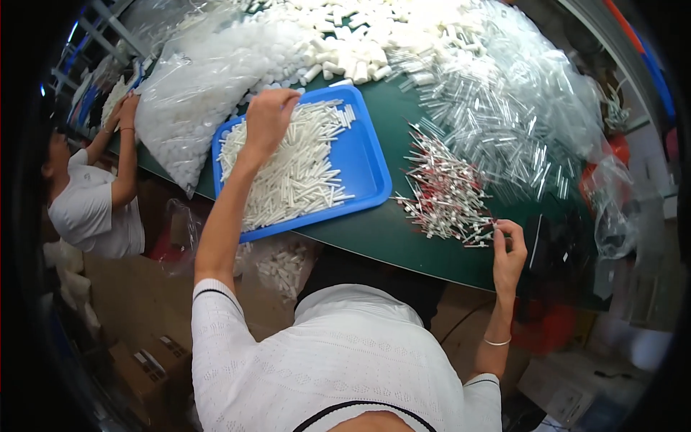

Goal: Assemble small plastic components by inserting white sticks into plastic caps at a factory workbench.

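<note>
My left hand (269,121) is above the far edge of a blue tray (362,167), its fingers pinched together; whatever is between them is too small to make out. Many short white sticks (291,169) fill the tray's left and middle, and its right side is bare blue. At the right, my right hand (509,250) closes thumb and finger at the near right edge of a heap of thin parts with red and white pieces (445,189). A small piece may be in that pinch, but I cannot tell its kind.
Clear thin tubes (497,115) spread beyond the heap on the green table (360,245). White cylinders (360,61) are piled at the back. A clear bag of white round pieces (194,93) stands left of the tray. At far left, another person (97,194) works.
</note>
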The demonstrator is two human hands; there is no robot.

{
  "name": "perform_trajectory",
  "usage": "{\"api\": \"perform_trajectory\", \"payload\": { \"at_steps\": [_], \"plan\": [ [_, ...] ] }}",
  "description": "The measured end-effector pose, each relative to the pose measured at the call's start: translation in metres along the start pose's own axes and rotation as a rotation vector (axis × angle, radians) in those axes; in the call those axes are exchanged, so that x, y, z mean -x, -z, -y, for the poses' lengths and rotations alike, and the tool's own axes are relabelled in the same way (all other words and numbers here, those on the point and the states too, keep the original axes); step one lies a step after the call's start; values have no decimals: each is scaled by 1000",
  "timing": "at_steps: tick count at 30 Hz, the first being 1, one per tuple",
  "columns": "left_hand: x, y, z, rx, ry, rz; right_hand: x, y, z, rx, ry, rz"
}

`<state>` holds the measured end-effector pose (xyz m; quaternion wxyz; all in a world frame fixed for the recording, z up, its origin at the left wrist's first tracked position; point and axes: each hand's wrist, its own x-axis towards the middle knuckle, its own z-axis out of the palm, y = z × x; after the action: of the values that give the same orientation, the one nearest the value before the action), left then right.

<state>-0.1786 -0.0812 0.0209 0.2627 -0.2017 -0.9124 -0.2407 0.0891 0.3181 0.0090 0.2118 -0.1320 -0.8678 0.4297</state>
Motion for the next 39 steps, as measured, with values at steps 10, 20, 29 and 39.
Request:
{"api": "perform_trajectory", "payload": {
  "at_steps": [10,20,29,39],
  "plan": [
    [-65,-79,72,-146,283,264,-29,-40,28,-675,-180,171],
    [18,18,-67,1157,441,410,13,-72,83,-481,-29,288],
    [129,15,-134,1973,889,648,21,-87,103,-305,174,364],
    [138,14,-142,1909,892,633,29,-86,103,-197,225,355]
  ]
}}
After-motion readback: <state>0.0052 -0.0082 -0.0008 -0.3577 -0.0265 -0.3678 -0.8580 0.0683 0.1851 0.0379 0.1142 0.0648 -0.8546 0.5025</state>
